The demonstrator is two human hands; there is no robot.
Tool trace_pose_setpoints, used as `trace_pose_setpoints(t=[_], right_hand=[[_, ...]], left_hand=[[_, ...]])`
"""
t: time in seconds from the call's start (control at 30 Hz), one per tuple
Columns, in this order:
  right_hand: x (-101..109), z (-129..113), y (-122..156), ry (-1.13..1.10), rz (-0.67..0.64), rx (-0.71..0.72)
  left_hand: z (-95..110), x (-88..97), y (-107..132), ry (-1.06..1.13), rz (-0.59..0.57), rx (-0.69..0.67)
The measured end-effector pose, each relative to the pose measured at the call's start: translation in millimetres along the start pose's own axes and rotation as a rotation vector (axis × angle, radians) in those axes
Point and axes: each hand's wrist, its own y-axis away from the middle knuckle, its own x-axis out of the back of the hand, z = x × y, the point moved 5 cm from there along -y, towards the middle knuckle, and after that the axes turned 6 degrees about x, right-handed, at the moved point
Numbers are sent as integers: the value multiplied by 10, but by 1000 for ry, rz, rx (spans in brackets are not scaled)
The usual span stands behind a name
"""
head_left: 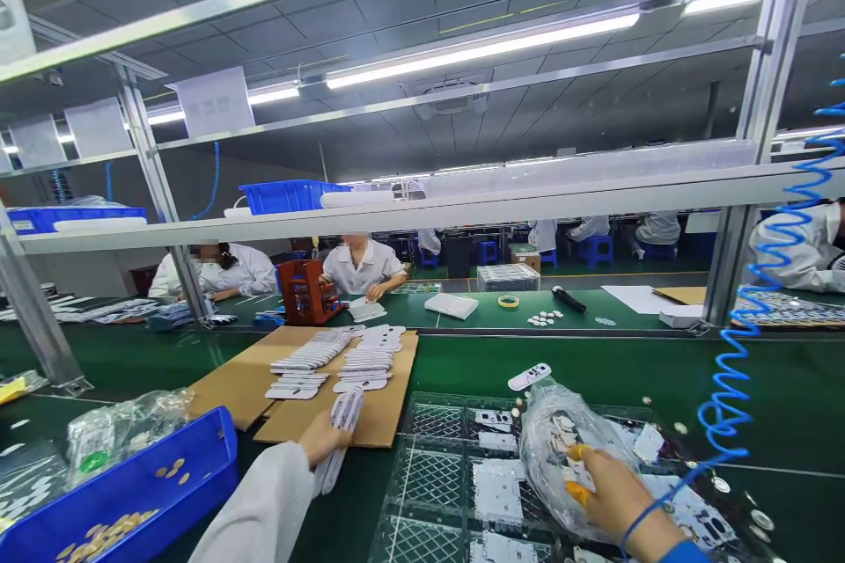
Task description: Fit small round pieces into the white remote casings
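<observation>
My left hand (323, 437) is closed around a bundle of long white plates (346, 419) with rounded ends and dark cut-outs, held tilted by the front edge of a cardboard sheet (389, 422). At the right, my right hand (604, 488), with yellow finger cots, reaches into a clear plastic bag (545, 457) of small pale parts. Its covered fingertips are apart among the plastic and parts. Under the bag is a black compartment tray (432, 479) with white and metallic plates (496, 493). One white plate (529, 376) lies just behind the bag.
Stacked white plates (363, 365) cover part of the cardboard. A blue bin (217, 466) with tan discs stands at left, beside bagged parts (132, 431). A coiled blue hose (726, 378) hangs at right. Across the bench, a person (362, 268) sits near a red fixture (307, 292).
</observation>
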Motion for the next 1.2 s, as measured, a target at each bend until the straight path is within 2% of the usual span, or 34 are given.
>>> trace_pose_setpoints(t=[0.1,0.17,0.23,0.27,0.33,0.37,0.43,0.53,0.6,0.67,0.73,0.83,0.93,1.07,1.2], right_hand=[[262,-162,204,-205,24,21],[418,-371,364,-476,12,18],[551,-624,511,-821,-2,19],[612,-739,575,-1000,5,31],[715,-859,684,-1301,53,58],[746,-829,737,-1405,105,40],[762,-567,872,-1525,282,-78],[731,133,1226,-1587,643,-333],[730,597,1512,-1605,825,-438],[756,980,1769,-1628,928,-501],[802,1276,1968,-1664,979,-517],[857,1598,2169,-1735,1027,-500],[875,1793,2290,-1782,1042,-498],[927,1878,2363,-1803,1054,-504],[1030,1908,2365,-1722,944,-503]], left_hand=[[300,-68,289,233,-122,-32],[688,-242,584,429,-264,-71],[1206,-583,988,907,-658,-35],[1489,-778,1226,1049,-877,-19],[1995,-1181,1679,1162,-1214,2],[2205,-1393,1871,1181,-1331,15],[2546,-1841,2172,1178,-1492,57],[2944,-2519,2507,1100,-1685,135],[3186,-2907,2694,1059,-1773,165],[3415,-3215,2868,1040,-1838,168],[3615,-3454,3021,1025,-1892,164],[3829,-3728,3186,984,-1967,183],[3957,-3934,3266,960,-2002,199],[4090,-4120,3304,974,-1972,194],[4233,-4236,3320,945,-1894,220]])
